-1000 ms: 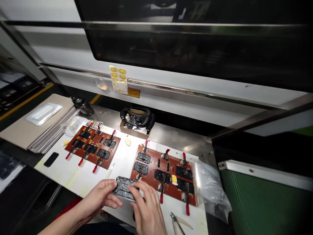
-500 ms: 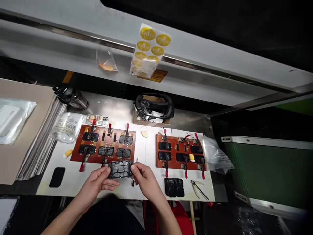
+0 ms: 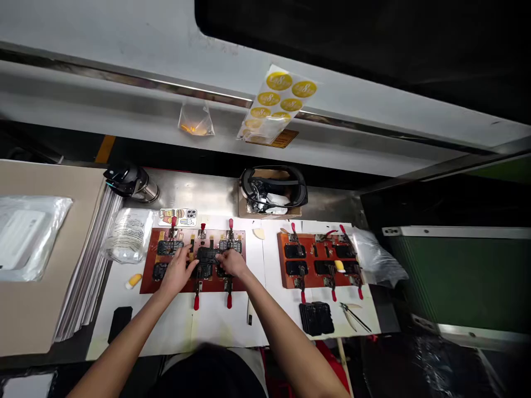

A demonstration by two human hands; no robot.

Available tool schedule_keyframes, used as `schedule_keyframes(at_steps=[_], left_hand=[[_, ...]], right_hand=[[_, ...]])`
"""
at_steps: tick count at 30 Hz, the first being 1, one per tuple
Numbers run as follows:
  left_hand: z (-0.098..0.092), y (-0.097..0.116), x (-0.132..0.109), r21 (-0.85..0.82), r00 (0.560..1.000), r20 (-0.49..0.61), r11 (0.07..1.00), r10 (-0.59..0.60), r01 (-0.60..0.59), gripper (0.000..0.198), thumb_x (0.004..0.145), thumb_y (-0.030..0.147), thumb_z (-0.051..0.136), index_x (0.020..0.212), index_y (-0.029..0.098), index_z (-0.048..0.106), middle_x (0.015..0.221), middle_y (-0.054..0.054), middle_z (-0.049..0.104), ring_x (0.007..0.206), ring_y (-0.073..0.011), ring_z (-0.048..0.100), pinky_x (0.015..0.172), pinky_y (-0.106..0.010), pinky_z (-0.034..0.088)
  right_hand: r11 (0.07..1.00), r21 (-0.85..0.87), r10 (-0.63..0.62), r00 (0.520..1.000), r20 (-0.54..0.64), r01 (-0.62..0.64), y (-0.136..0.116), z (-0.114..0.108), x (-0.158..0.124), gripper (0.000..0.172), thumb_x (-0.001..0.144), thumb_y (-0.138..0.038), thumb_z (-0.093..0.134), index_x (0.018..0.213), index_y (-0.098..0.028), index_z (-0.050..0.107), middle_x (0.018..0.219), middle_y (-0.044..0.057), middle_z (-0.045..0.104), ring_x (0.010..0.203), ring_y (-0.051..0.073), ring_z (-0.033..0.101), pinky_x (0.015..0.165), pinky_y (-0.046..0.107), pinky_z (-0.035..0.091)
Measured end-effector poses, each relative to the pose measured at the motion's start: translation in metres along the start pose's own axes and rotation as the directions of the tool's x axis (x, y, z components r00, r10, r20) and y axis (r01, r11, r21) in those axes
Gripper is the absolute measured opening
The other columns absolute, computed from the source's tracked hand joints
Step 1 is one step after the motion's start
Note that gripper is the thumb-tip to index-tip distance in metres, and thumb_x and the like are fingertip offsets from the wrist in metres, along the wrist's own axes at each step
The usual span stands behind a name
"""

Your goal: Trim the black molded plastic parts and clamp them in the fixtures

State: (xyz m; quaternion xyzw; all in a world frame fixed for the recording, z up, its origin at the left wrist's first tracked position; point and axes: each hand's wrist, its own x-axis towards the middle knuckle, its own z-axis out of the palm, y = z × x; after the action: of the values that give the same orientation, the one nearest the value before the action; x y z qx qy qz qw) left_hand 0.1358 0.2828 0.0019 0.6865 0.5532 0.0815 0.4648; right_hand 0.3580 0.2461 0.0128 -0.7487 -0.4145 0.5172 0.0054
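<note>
A black rectangular plastic housing part (image 3: 208,255) is above the upper middle of the left red-brown clamp fixture (image 3: 149,287). My left hand (image 3: 177,272) has its thumb at the part's left edge, its fingers reaching over the fixture. At the right edge my right hand (image 3: 233,262) pinches the same part between thumb and fingers. Similar black parts sit in the fixture's other places, such as one at upper left (image 3: 169,247). Red-handled toggle clamps (image 3: 196,301) line the fixture's long sides. Whether the part touches the fixture is unclear.
A second clamp fixture (image 3: 282,281) holds black parts at right. Before it lie stacked black parts (image 3: 316,318) and cutting pliers (image 3: 355,317). A pen-like tool (image 3: 249,315), dark plate (image 3: 120,323), yellow finger-cot-like piece (image 3: 133,281), phone (image 3: 178,216) and open box (image 3: 249,207) are around.
Both hands have carried the black housing part forward, from in front of the left fixture to over its upper middle. The camera view has shifted too.
</note>
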Motion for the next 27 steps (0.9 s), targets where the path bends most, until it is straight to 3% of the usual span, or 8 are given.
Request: schedule_keyframes(at_steps=[4, 9, 16, 19, 22, 24, 27], left_hand=[[-0.001, -0.007, 0.030, 0.147, 0.994, 0.039, 0.984, 0.100, -0.104, 0.054, 0.090, 0.029, 0.058, 0.141, 0.025, 0.041, 0.135, -0.011, 0.049, 0.118, -0.0305, 0.058, 0.096, -0.041, 0.049], [0.001, -0.014, 0.043, 0.266, 0.985, 0.079, 0.949, 0.154, -0.170, 0.052, 0.090, 0.020, 0.056, 0.140, 0.024, 0.042, 0.133, -0.011, 0.047, 0.122, -0.0309, 0.056, 0.099, -0.041, 0.048], [0.000, -0.020, 0.049, 0.339, 0.977, 0.112, 0.917, 0.181, -0.209, 0.044, 0.092, 0.017, 0.052, 0.135, 0.024, 0.046, 0.130, -0.010, 0.049, 0.111, -0.0271, 0.062, 0.093, -0.037, 0.052], [-0.002, -0.020, 0.049, 0.336, 0.970, 0.127, 0.911, 0.207, -0.239, 0.043, 0.091, 0.015, 0.054, 0.133, 0.024, 0.048, 0.131, -0.009, 0.049, 0.112, -0.0264, 0.062, 0.095, -0.037, 0.051], [-0.003, -0.020, 0.050, 0.332, 0.966, 0.130, 0.909, 0.222, -0.254, 0.043, 0.090, 0.016, 0.056, 0.131, 0.024, 0.050, 0.129, -0.009, 0.051, 0.113, -0.0268, 0.062, 0.095, -0.037, 0.051], [-0.002, -0.021, 0.050, 0.331, 0.965, 0.128, 0.908, 0.227, -0.257, 0.044, 0.089, 0.016, 0.058, 0.132, 0.023, 0.049, 0.130, -0.009, 0.051, 0.115, -0.0273, 0.061, 0.095, -0.036, 0.051], [-0.001, -0.023, 0.050, 0.334, 0.965, 0.125, 0.906, 0.232, -0.261, 0.047, 0.089, 0.016, 0.058, 0.134, 0.024, 0.047, 0.136, -0.010, 0.048, 0.119, -0.0280, 0.059, 0.096, -0.037, 0.051]], right_hand=[[0.994, -0.103, 0.038, 0.998, -0.053, -0.043, -0.018, 0.011, 0.028, 0.037, 0.097, -0.045, 0.055, 0.083, -0.013, 0.068, 0.081, 0.007, 0.073, 0.070, 0.015, 0.068, 0.070, 0.029, 0.052], [0.973, -0.221, 0.028, 0.982, -0.185, -0.069, -0.034, 0.025, 0.039, 0.041, 0.097, -0.047, 0.053, 0.099, -0.009, 0.069, 0.101, 0.021, 0.072, 0.097, 0.028, 0.070, 0.082, 0.034, 0.051], [0.946, -0.310, 0.034, 0.979, -0.203, -0.097, -0.044, 0.033, 0.039, 0.043, 0.100, -0.044, 0.045, 0.100, -0.008, 0.070, 0.100, 0.024, 0.072, 0.097, 0.031, 0.070, 0.082, 0.038, 0.052], [0.943, -0.317, 0.037, 0.977, -0.211, -0.104, -0.044, 0.025, 0.024, 0.040, 0.098, -0.042, 0.050, 0.096, -0.008, 0.070, 0.094, 0.023, 0.073, 0.092, 0.030, 0.071, 0.078, 0.035, 0.051], [0.953, -0.293, -0.008, 0.964, -0.265, -0.072, -0.049, 0.003, 0.012, 0.047, 0.104, -0.044, 0.034, 0.106, -0.009, 0.066, 0.097, 0.020, 0.073, 0.090, 0.026, 0.070, 0.075, 0.032, 0.049], [0.962, -0.271, -0.095, 0.956, -0.278, 0.017, -0.059, -0.015, 0.014, 0.051, 0.106, -0.047, 0.023, 0.122, -0.014, 0.059, 0.103, 0.013, 0.072, 0.091, 0.020, 0.069, 0.075, 0.028, 0.048], [0.951, -0.255, -0.236, 0.946, -0.223, 0.177, -0.083, -0.036, 0.035, 0.046, 0.103, -0.055, 0.034, 0.134, -0.024, 0.051, 0.101, 0.002, 0.073, 0.091, 0.014, 0.067, 0.075, 0.021, 0.045]])
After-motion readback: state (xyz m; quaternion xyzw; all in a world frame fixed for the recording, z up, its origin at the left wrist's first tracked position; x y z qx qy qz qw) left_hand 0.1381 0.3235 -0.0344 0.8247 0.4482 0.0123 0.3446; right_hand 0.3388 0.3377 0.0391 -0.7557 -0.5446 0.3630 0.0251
